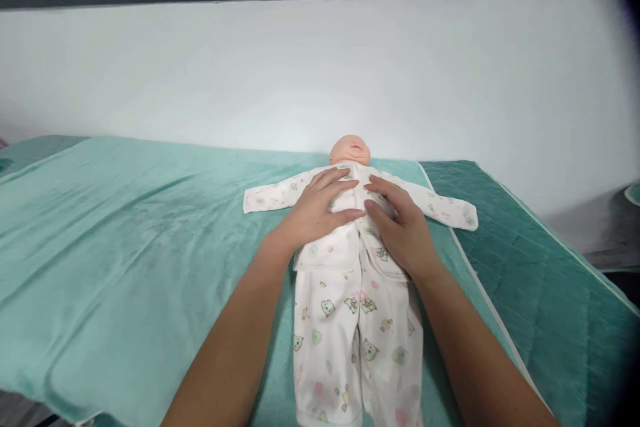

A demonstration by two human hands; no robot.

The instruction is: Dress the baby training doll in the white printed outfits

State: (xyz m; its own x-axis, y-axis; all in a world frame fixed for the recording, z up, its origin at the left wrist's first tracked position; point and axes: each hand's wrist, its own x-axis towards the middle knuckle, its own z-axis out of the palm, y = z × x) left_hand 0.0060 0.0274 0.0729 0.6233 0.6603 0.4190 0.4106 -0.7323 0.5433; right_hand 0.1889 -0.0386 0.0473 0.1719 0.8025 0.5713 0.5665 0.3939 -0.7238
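A baby doll (350,150) lies on its back, head toward the wall, dressed in a white printed top (327,253) and matching white trousers (327,327). Both sleeves stretch out to the sides. My left hand (320,208) rests on the chest of the top, left of its front opening, with fingers spread. On the other side of the opening, my right hand (403,223) touches the top with its fingers bent and its thumb and fingertips near the front edge. Whether those fingertips pinch the cloth is hard to tell.
A light green blanket (125,247) with folds lies beneath the doll. To the right shows a darker green quilted cover (540,280). Behind them stands a white wall (300,73), with a dark band above. A dark object is partly visible at the right edge.
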